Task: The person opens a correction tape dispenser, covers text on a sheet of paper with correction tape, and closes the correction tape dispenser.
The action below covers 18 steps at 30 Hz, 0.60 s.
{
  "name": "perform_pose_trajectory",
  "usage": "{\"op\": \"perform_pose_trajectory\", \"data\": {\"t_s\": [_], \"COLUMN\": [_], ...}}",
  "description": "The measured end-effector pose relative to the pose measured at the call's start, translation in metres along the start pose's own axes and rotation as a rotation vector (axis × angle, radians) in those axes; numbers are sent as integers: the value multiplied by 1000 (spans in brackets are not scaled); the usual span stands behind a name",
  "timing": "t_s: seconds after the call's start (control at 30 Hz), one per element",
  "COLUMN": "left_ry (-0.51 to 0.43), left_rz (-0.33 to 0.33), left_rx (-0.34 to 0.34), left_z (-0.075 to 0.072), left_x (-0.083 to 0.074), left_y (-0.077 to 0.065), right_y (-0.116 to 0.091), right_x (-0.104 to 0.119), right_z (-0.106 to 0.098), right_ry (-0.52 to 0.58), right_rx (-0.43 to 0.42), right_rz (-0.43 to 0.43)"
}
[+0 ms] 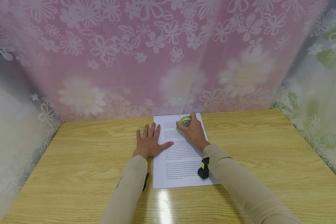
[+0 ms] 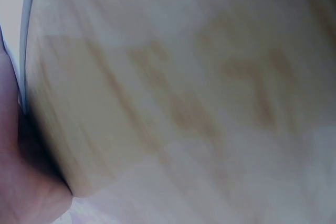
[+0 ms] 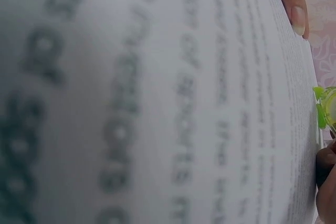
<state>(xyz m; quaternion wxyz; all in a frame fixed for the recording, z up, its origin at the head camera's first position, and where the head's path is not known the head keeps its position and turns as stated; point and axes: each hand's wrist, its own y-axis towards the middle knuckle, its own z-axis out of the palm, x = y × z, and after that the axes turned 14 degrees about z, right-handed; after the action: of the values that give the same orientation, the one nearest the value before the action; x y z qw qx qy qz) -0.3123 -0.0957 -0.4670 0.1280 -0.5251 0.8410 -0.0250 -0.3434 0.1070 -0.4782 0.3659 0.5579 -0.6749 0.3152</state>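
Note:
A printed sheet of paper (image 1: 182, 168) lies on the wooden table, its far edge near the curtain. My left hand (image 1: 149, 142) is spread flat at the paper's left edge, fingers on the table and thumb over the margin. In the left wrist view only part of that hand (image 2: 26, 187) shows, at the left side. My right hand (image 1: 194, 130) grips a small round green tape dispenser (image 1: 186, 120) between thumb and fingers, over the upper lines of text. The right wrist view catches the dispenser's green edge (image 3: 319, 109) at the far right; its lower tip is mostly hidden.
The wood-grain table (image 1: 95, 161) extends to both sides of the paper. A pink flowered curtain (image 1: 134, 68) hangs right behind the table's far edge, with pale flowered cloth at both sides. A black wrist camera (image 1: 203, 169) on the right sleeve overlaps the paper.

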Motion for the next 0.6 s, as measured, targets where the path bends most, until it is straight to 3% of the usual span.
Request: {"op": "perform_pose_trajectory", "data": {"t_s": [0.6], "left_ry": [-8], "left_rz": [0], "left_rx": [-17], "left_z": [1], "left_x": [0], "left_y": [1], "right_y": [1], "right_x": [-4], "right_z": [-6], "right_ry": [14], "right_rx": [18], "right_rz": [-1]}}
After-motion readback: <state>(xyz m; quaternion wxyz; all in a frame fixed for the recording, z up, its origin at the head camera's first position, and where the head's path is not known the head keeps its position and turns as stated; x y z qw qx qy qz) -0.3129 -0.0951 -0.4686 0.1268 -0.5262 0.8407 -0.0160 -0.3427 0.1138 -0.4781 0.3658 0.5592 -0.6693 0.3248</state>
